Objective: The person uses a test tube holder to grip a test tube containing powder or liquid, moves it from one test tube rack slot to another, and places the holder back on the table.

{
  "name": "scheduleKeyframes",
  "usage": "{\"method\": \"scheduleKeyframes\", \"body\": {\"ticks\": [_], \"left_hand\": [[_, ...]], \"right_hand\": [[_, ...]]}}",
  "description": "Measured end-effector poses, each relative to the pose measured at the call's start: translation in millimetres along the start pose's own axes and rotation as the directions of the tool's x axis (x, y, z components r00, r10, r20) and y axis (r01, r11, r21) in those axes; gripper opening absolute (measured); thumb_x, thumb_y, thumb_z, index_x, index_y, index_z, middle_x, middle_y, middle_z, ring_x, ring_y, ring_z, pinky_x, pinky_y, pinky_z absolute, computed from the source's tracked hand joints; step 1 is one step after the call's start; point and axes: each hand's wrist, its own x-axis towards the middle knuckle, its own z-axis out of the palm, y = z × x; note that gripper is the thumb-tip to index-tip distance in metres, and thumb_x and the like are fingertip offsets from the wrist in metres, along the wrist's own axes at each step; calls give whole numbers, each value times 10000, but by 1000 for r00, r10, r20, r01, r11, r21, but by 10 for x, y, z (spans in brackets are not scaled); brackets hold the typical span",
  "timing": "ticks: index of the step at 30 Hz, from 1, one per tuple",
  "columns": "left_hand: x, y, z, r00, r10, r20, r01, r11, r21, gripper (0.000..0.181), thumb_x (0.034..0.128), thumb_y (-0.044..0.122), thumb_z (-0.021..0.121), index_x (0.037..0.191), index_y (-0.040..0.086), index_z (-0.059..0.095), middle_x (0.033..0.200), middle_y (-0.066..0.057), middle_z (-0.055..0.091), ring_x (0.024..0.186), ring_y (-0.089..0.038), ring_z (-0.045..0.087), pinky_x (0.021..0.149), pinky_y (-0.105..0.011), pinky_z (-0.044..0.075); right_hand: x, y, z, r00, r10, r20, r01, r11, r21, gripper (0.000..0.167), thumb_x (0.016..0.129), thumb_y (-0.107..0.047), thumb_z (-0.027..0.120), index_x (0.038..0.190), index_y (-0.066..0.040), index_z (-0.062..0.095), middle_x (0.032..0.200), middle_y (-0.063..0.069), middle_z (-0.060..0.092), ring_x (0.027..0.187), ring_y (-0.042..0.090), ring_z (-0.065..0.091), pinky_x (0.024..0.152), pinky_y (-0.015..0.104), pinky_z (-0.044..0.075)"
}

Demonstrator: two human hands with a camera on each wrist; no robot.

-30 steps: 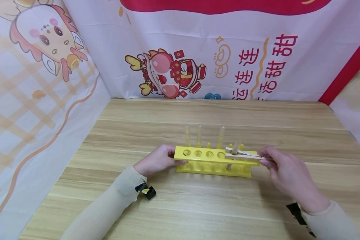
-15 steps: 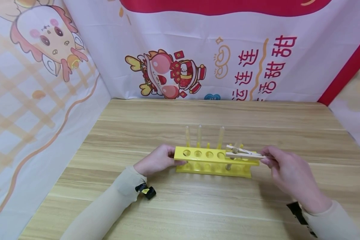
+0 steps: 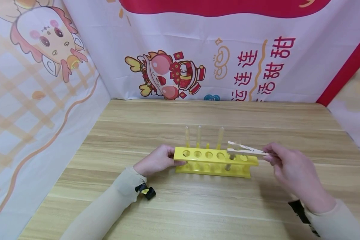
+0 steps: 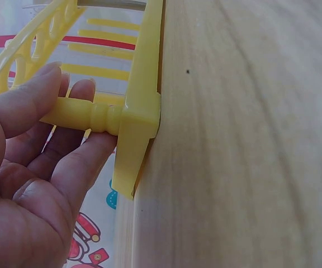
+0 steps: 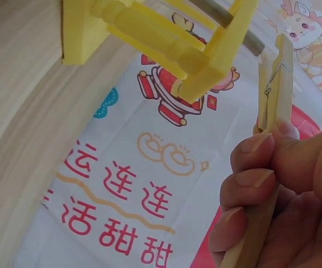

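Note:
My left hand [image 3: 156, 161] grips the left end post of a yellow test tube rack [image 3: 203, 159] standing on the table. In the left wrist view, thumb and fingers curl around that post [image 4: 74, 113]. My right hand [image 3: 297, 173] holds a wooden test tube clamp [image 3: 247, 152] by its handle, just right of the rack. The clamp's jaws are above the rack, spread slightly around the top of a test tube with grey contents [image 3: 228, 166]. That tube passes down through a hole towards the rack's right end. In the right wrist view, the grey part [image 5: 254, 42] shows beside the clamp [image 5: 284, 84].
Three clear test tubes [image 3: 220, 137] sit upside down on the pegs behind the rack's holes. Wood-grain table [image 3: 168, 120] surrounds the rack. A printed cloth [image 3: 180, 33] hangs along the back edge, and another [image 3: 84, 133] along the left.
The clamp in my right hand has risen a little, up towards the tube's top, and its jaws have spread. My left hand and the rack have hardly moved.

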Motion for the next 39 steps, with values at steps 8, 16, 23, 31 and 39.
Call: {"method": "scheduleKeyframes", "body": {"ticks": [8, 16, 23, 31, 39], "left_hand": [[-4, 6, -1, 1000, 4, 2, -4, 1000, 1, 284, 883, 169, 766, 1160, 120, 724, 1141, 13, 713, 1061, -140, 652, 938, -351, 492], [-10, 14, -5, 1000, -4, -1, 4, 1000, 14, 293, 886, 187, 765, 1171, 132, 721, 1150, 23, 709, 1072, -132, 646, 953, -362, 486], [-12, 17, -9, 1000, -7, 0, 7, 1000, 21, 296, 888, 192, 763, 1176, 141, 720, 1154, 30, 707, 1072, -132, 643, 957, -370, 483], [-11, 14, -8, 1000, -7, -1, 7, 1000, 28, 291, 890, 193, 760, 1174, 141, 721, 1149, 33, 709, 1067, -129, 642, 959, -374, 480], [-9, 18, -5, 1000, -7, -2, 7, 1000, 30, 291, 891, 195, 760, 1175, 143, 722, 1150, 35, 709, 1066, -130, 641, 966, -380, 475]], "right_hand": [[49, -18, -82, 999, -22, -41, 22, 1000, -7, 231, 757, 69, 789, 913, -41, 660, 735, 55, 681, 535, 148, 547, 478, 413, 474], [89, -39, -141, 992, -51, -112, 49, 999, -17, 236, 734, 77, 789, 904, -28, 663, 745, 84, 689, 571, 234, 617, 516, 483, 486], [114, -53, -208, 993, -33, -117, 30, 999, -24, 259, 733, 87, 786, 943, 7, 656, 746, 103, 681, 568, 229, 600, 505, 457, 483], [119, -46, -302, 994, 76, -74, -76, 997, 10, 301, 813, 71, 750, 1067, -11, 611, 671, 1, 519, 528, 81, 367, 457, 241, 302], [134, 178, -388, 983, 166, -85, -162, 986, 50, 226, 878, 76, 687, 1079, 34, 593, 722, 87, 568, 526, 40, 375, 435, 191, 283]]}}
